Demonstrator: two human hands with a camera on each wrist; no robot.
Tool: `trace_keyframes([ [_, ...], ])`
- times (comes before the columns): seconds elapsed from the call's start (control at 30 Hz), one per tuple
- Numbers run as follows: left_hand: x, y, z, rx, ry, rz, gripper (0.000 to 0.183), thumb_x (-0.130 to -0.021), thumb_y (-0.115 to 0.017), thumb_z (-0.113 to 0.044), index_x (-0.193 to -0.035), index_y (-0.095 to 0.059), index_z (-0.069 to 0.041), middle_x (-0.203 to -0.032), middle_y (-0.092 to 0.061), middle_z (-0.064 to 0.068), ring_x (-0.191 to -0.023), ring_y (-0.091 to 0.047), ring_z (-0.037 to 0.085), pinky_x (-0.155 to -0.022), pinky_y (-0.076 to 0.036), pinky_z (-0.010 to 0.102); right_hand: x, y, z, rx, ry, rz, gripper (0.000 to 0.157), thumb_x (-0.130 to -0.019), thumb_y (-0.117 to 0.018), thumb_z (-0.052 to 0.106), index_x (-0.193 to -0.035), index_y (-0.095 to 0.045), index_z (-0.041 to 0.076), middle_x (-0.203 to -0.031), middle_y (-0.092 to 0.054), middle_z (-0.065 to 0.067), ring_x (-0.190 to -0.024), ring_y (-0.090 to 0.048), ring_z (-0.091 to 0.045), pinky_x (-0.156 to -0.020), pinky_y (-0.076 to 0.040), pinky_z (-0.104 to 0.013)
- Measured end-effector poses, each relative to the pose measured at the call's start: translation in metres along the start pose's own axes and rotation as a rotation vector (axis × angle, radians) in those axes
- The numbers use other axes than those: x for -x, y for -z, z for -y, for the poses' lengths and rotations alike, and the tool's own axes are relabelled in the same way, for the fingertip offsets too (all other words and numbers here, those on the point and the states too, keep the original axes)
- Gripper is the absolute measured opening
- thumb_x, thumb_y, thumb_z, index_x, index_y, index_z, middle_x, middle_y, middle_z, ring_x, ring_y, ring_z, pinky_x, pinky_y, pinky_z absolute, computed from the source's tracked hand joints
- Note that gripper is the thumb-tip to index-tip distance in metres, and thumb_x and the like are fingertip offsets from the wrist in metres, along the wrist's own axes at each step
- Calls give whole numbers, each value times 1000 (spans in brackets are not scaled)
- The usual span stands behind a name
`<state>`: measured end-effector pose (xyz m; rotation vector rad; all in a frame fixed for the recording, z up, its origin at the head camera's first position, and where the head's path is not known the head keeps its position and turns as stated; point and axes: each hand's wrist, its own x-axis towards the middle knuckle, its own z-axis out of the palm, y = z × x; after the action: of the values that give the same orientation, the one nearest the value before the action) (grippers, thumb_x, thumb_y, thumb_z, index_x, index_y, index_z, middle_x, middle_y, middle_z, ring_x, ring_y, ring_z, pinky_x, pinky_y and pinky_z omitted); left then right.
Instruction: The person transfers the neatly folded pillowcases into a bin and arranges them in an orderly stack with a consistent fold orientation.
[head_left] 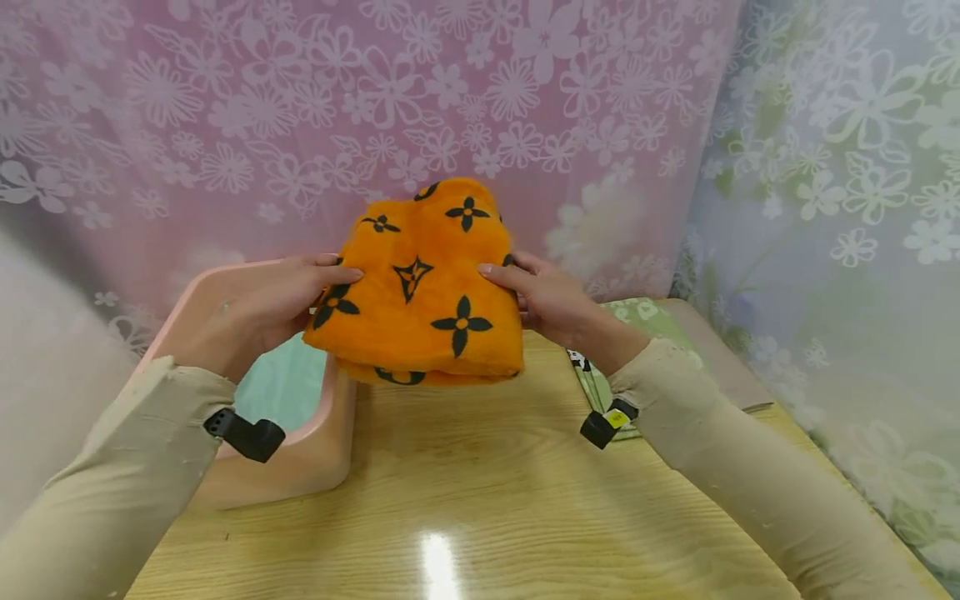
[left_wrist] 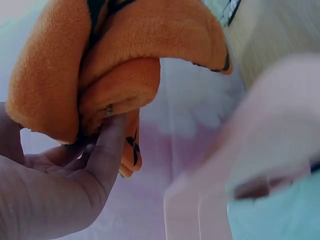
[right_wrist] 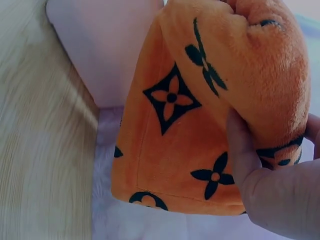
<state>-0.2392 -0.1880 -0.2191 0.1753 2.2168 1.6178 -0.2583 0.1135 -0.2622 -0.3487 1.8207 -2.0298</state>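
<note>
Being held above the table (head_left: pixel 465 467): folded cloth (head_left: pixel 435 287).
It is pinched by the left hand (head_left: pixel 288 290) at nine o'clock and the right hand (head_left: pixel 557 300) at three; narrower end pointed to twelve, longer axis set nine-to-three.

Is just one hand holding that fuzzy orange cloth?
No, in the head view the left hand and the right hand each grip a side of the orange cloth.

White glare on the tabletop (head_left: pixel 465 467)
</note>
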Motion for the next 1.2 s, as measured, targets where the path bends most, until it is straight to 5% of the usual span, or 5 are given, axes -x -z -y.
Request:
trace_keyframes([
  [0.37,21,57,26,16,54,-37,60,-99,-51,-36,-146,-29,-6,-128,-49,2,-107,-55,11,-88,-49,29,-38,-61,-16,-84,49,37,51,-95,-62,24,-140,-43,13,-124,-58,-12,-108,-60,-27,-85,-51,-44],
  [0.73,50,106,37,1,180,-65,53,-100,-48,-39,-135,-35,-2,-104,-63,1,-90,-66,18,-79,-54,37,-60,-114,-21,-71,12,12,46,-92,-66,29,-132,-49,12,-115,-61,-11,-96,-65,-25,-74,-56,-42],
  [0.97,62,119,32,85,150,-104,25,-100,-49,-34,-103,-66,-16,-94,-70,2,-78,-69,20,-70,-56,35,-63,-128,-8,-108,49,16,43,-92,-66,28,-128,-52,11,-111,-62,-11,-93,-66,-26,-73,-56,-42],
  [1.2,74,135,26,185,79,-52,25,-102,-45,-30,-103,-67,-19,-94,-71,2,-77,-69,20,-67,-57,35,-60,-143,19,-49,144,22,43,-91,-67,29,-127,-51,13,-108,-64,-8,-89,-67,-23,-72,-56,-38],
])
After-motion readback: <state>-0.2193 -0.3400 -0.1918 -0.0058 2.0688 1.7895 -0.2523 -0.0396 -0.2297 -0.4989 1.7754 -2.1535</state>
